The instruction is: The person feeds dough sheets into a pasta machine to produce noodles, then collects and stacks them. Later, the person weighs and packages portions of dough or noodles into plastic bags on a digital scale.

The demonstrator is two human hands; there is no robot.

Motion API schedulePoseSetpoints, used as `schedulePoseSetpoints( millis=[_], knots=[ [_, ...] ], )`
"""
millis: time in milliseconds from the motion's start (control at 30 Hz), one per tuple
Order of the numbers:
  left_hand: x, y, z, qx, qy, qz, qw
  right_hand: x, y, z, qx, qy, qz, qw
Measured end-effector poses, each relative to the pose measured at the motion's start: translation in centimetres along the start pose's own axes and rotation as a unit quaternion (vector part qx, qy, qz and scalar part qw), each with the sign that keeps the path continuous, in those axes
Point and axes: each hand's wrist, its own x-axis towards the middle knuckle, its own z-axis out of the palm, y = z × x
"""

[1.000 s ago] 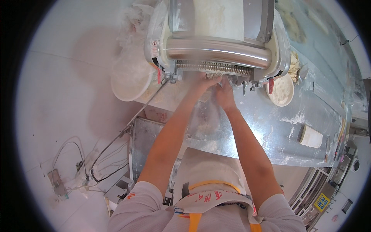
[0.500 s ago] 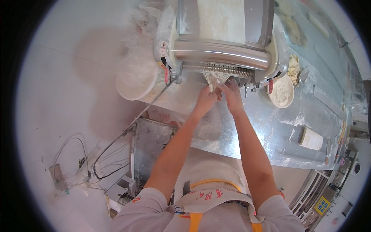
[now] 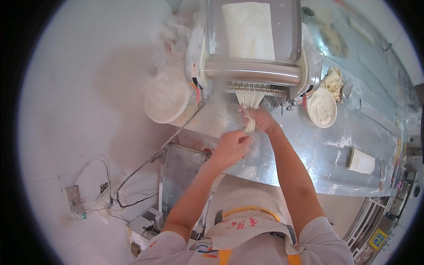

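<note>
A bundle of noodle strands (image 3: 250,99) hangs from the ridged cutting roller (image 3: 260,88) of a noodle machine (image 3: 251,71). My right hand (image 3: 263,119) is closed around the strands below the roller, and their loose ends stick out under the fingers. Just below and left of those ends is my left hand (image 3: 230,149), its fingers curled in; whether anything is inside them is hidden. A dough sheet (image 3: 249,33) lies on the machine's sloping feed plate, behind the smooth steel roller.
A bowl of flour (image 3: 321,108) sits right of the machine, beside pale dough scraps (image 3: 333,81). Farther right, a folded pale piece (image 3: 362,161) lies on the floury metal table (image 3: 304,150). Left are a white basin (image 3: 165,106) and a black cable (image 3: 143,170).
Both hands have drawn downward, toward me, and the strands hang longer below the roller. My left hand has come away from the bundle, while my right hand keeps hold. The dough sheet's top edge shows.
</note>
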Motion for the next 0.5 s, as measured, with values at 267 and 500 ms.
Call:
schedulePoseSetpoints(
  millis=[267,500],
  knots=[
    [9.1,20.5,-11.0,0.449,0.423,0.375,0.692,-0.7,2.2,0.5,-0.031,-0.020,0.012,0.999],
    [14.0,21.0,-11.8,0.467,0.369,0.400,0.697,-2.4,3.3,0.1,-0.029,-0.015,0.003,0.999]
  ],
)
